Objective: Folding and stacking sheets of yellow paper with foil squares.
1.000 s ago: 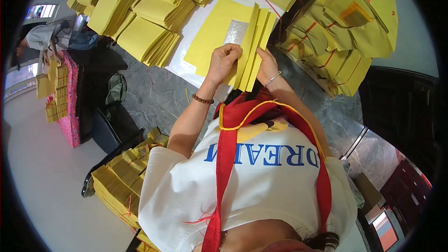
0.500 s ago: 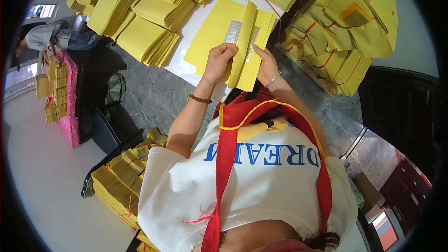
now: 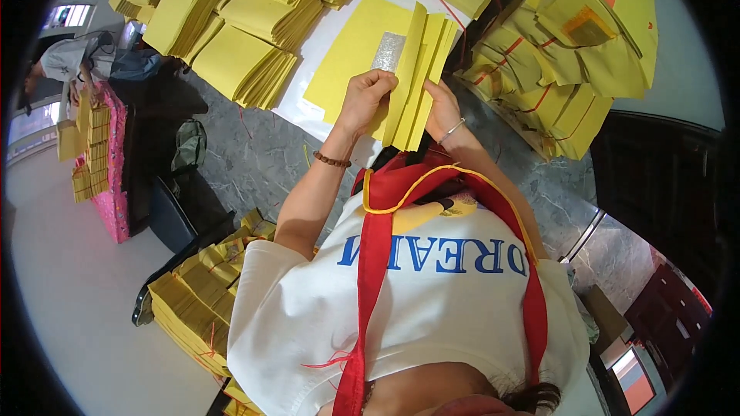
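Note:
Yellow paper sheets (image 3: 354, 46) with a silver foil patch (image 3: 388, 52) lie flat on a white-topped table (image 3: 289, 108). At their right side stands a partly folded yellow paper (image 3: 406, 108), its long creases running toward me. My left hand (image 3: 368, 98) pinches its left edge between thumb and fingers, just below the foil patch. On the opposite side my right hand (image 3: 443, 110) grips the right edge, thumb on top and the other fingers mostly hidden behind the paper. How many layers are held cannot be made out.
Piles of folded yellow paper (image 3: 239, 69) cover the table's left and far side. Bundles tied with red string (image 3: 570, 54) are heaped at the right. More bundles (image 3: 193, 300) sit lower left near a black chair (image 3: 169, 216). Another person (image 3: 69, 62) stands by a pink-covered table (image 3: 117, 162).
The right part of the held paper has been folded inward, and the foil that showed there is now covered. Both hands stay nearly in place, the right fingers shifting slightly.

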Demonstrator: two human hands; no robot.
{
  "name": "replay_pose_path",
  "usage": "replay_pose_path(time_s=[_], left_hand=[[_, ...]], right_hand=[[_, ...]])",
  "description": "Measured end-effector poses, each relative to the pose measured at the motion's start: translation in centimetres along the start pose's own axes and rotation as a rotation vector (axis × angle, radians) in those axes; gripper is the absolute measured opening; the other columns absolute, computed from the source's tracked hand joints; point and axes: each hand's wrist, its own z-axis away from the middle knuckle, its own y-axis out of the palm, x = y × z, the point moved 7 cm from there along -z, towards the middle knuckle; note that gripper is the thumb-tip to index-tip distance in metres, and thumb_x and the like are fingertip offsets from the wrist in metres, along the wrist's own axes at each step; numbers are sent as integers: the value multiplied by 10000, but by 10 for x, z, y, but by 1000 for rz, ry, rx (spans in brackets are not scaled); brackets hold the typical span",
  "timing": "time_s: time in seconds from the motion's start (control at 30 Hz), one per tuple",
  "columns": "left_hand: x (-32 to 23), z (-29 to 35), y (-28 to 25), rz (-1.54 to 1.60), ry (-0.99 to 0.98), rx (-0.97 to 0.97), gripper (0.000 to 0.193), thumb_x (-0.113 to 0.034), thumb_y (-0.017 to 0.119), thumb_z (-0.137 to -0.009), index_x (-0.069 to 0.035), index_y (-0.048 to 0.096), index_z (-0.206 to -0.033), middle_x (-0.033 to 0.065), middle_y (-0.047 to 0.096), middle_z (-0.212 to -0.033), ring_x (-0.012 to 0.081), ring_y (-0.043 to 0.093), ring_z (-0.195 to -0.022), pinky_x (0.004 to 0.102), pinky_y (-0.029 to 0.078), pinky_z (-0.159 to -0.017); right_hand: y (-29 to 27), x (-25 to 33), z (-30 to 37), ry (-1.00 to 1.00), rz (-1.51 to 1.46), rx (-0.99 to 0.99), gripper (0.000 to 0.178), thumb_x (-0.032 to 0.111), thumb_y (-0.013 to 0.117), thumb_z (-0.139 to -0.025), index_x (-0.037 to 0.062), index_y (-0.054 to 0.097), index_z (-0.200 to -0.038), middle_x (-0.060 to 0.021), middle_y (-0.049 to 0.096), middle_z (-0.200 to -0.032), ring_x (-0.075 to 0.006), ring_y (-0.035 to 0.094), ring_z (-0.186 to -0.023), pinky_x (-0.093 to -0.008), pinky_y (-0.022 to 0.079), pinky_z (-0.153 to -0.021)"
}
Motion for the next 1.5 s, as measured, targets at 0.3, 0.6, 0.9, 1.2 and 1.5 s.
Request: replay_pose_path(time_s=[0.3,0.6,0.9,1.2,1.5], left_hand=[[-4,4,2,63,7,-3,123,-94,538,-814,25,568,-813,20,552,-721,75,503,-620,209,425,-582],[-1,3,1,75,11,10,146,-117,529,-830,23,570,-831,38,572,-741,84,525,-635,213,439,-597],[-4,5,4,62,4,-1,140,-114,528,-829,19,569,-824,36,571,-733,88,525,-626,218,441,-592],[-3,5,3,71,-3,-7,146,-115,522,-833,23,568,-823,31,569,-732,81,525,-629,209,435,-590],[1,1,0,88,8,-3,143,-117,518,-835,16,569,-827,23,567,-736,74,521,-627,205,432,-589]], right_hand=[[21,4,6,91,-182,103,309,230,443,-882,26,464,-1113,-84,550,-1041,-186,533,-956,-318,418,-833],[10,2,2,30,-33,48,310,245,446,-884,23,478,-1098,-78,554,-1037,-176,541,-943,-312,426,-819],[12,6,4,8,-8,13,318,255,442,-887,21,482,-1100,-76,558,-1031,-173,547,-930,-302,436,-811],[14,4,4,37,-28,72,324,253,435,-888,30,470,-1120,-68,554,-1043,-171,539,-948,-303,421,-828],[7,1,1,41,-48,23,293,220,439,-886,22,490,-1095,-70,561,-1028,-172,549,-930,-297,437,-805]])
